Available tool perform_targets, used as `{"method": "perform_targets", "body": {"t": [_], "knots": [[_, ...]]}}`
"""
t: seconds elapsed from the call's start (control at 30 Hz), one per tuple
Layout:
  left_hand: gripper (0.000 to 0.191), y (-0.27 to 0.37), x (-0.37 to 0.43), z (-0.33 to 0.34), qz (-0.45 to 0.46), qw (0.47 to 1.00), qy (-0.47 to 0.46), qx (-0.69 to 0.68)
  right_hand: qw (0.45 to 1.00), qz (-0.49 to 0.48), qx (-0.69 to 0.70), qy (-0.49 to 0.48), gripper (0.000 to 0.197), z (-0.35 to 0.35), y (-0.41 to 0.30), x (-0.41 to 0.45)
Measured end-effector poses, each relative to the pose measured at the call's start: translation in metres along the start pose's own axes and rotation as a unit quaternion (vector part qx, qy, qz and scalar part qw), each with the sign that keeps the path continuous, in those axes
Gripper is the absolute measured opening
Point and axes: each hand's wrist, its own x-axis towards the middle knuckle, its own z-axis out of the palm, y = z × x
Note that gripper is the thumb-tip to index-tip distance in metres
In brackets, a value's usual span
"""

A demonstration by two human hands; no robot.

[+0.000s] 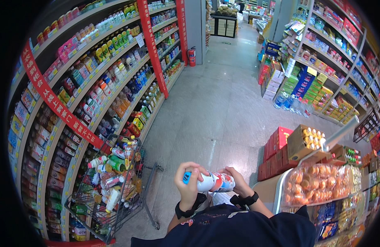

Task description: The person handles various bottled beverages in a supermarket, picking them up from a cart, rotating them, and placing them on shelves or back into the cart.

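Both my hands hold one white plastic bottle (205, 184) with a blue cap and a red, white and blue printed sleeve, lying sideways in front of my body. My left hand (189, 182) wraps the cap end, its fingers curled over the top. At the other end, my right hand (238, 181) cups the printed base. To the left stands a wire shopping cart (145, 185) piled with mixed drink bottles, among them a white bottle (113, 200) with a yellow cap and a green bottle (115, 165).
Shelves of drinks (115, 77) line the left side, crossed by red printed banners (58, 108). A fire extinguisher (192, 56) stands by a pillar. On my right are packaged pastries (319, 183), an open carton (296, 148) and red boxes (275, 154). Grey floor (208, 102) runs ahead.
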Motion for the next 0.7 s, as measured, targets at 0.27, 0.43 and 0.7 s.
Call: {"method": "perform_targets", "body": {"t": [0.27, 0.43, 0.7], "knots": [[0.006, -0.048, 0.133, 0.056, 0.010, 0.999, 0.034, 0.014, 0.997, 0.000, -0.069, -0.044, 0.043, -0.012, -0.138, 0.105], [0.005, -0.079, 0.199, 0.070, 0.030, 0.998, 0.045, 0.019, 0.996, 0.004, -0.073, -0.055, 0.042, -0.021, -0.182, 0.166], [0.006, -0.129, 0.305, 0.036, 0.020, 0.998, 0.050, 0.015, 0.998, 0.017, -0.049, -0.043, 0.040, -0.009, -0.214, 0.276]]}}
